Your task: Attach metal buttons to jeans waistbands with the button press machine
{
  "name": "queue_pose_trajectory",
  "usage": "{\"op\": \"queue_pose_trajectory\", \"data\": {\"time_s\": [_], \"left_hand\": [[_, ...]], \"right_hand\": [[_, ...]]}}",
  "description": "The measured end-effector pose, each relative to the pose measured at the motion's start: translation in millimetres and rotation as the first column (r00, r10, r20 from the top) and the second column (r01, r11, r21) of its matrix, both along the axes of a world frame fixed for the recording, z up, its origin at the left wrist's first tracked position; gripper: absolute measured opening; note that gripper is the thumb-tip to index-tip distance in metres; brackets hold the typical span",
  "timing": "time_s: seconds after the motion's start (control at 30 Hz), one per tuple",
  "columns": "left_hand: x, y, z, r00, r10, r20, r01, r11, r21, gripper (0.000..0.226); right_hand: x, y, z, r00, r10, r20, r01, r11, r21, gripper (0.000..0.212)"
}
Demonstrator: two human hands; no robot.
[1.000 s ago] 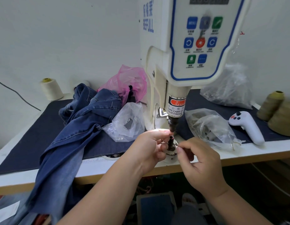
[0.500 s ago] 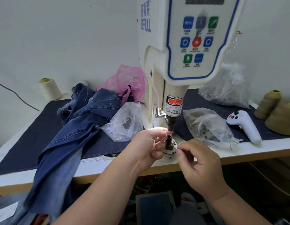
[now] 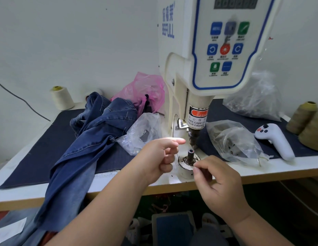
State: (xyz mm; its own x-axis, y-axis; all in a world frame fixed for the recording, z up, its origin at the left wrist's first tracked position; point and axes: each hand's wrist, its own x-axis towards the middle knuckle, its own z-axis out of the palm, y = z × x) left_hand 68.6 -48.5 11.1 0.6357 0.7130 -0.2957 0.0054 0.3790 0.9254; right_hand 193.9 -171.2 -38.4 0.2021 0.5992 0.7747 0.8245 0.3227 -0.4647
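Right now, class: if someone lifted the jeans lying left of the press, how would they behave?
The jeans would probably flop and sag, since they lie crumpled and drape over the table edge. Likely weighty; the hanging leg may drag.

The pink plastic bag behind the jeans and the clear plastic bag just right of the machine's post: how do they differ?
The pink plastic bag is tinted and stands bunched up at the back by the button press machine; the clear plastic bag is colourless and slumps low near the table's front edge. The pink one is partly hidden by the jeans; the clear one lies in full view, its contents too blurred to name. Both are thin, crumpled film resting on the dark mat.
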Motion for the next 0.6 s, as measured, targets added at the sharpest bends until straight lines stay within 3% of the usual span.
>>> {"op": "queue_pose_trajectory", "data": {"time_s": [0.07,0.13,0.2,0.27,0.33,0.4,0.47,0.6], "left_hand": [[-5.5,14.5,5.1,0.977,0.043,-0.208,0.015,0.963,0.269,0.024],[-14.0,36.0,13.1,0.879,0.247,-0.408,0.053,0.8,0.598,0.019],[-26.4,62.3,23.4,0.781,0.491,-0.387,0.042,0.577,0.816,0.017],[-38.7,91.5,33.6,0.69,0.666,-0.283,-0.004,0.395,0.919,0.017],[-45.7,119.4,39.5,0.597,0.756,-0.268,0.06,0.291,0.955,0.024],[-47.9,138.9,36.3,0.45,0.808,-0.379,0.248,0.294,0.923,0.034],[-49.4,153.3,25.4,0.298,0.813,-0.501,0.384,0.379,0.842,0.056],[-55.9,179.4,6.6,0.253,0.758,-0.601,0.274,0.54,0.796,0.095]], "right_hand": [[-2.3,1.4,0.9,1.0,0.014,-0.004,-0.014,1.0,-0.004,0.018],[-4.2,3.1,2.1,1.0,0.031,0.006,-0.031,0.999,-0.013,0.018],[-6.6,4.6,3.6,0.999,0.048,0.009,-0.048,0.999,-0.017,0.017],[-8.9,6.1,5.3,0.998,0.054,0.011,-0.054,0.998,-0.017,0.017],[-11.0,8.6,6.5,0.998,0.066,0.013,-0.066,0.998,-0.014,0.017],[-12.5,11.4,6.8,0.996,0.083,0.015,-0.083,0.997,-0.012,0.017],[-14.2,13.8,6.6,0.995,0.096,0.023,-0.096,0.995,-0.018,0.016],[-16.2,16.7,4.3,0.991,0.129,0.029,-0.127,0.991,-0.039,0.015]]}}
